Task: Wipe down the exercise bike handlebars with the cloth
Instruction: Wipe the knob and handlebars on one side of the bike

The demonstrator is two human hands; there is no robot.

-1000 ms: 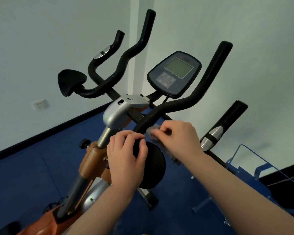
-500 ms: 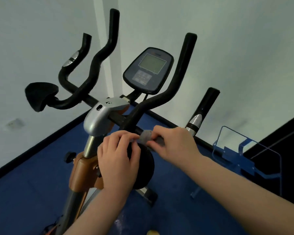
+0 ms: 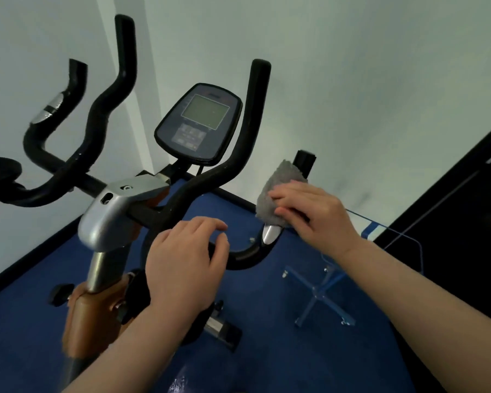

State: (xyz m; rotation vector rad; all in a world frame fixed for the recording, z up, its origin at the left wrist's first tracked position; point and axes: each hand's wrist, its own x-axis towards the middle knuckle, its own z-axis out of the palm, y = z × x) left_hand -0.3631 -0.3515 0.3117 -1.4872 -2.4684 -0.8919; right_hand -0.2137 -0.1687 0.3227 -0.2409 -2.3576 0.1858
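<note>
The exercise bike's black handlebars point(image 3: 247, 126) branch up and outward around a dark console point(image 3: 199, 123). My right hand point(image 3: 312, 214) presses a grey cloth point(image 3: 278, 188) against the right outer grip, just above its silver sensor plate point(image 3: 270, 234); the grip's black tip point(image 3: 304, 161) sticks out above the cloth. My left hand point(image 3: 184, 262) rests over the low curved bar beside the black elbow pad, fingers curled on the bar. The left-side grips point(image 3: 102, 100) stand untouched.
A silver clamp point(image 3: 111, 214) and orange frame point(image 3: 97, 310) sit below the bars. A clear blue acrylic stand point(image 3: 323, 290) rests on the blue floor to the right. White walls meet in a corner behind; a dark panel point(image 3: 451, 222) lies at the right.
My right hand has carried the cloth from the centre bar near the pad out to the right outer grip. The left hand stayed by the pad. The view has swung to the right.
</note>
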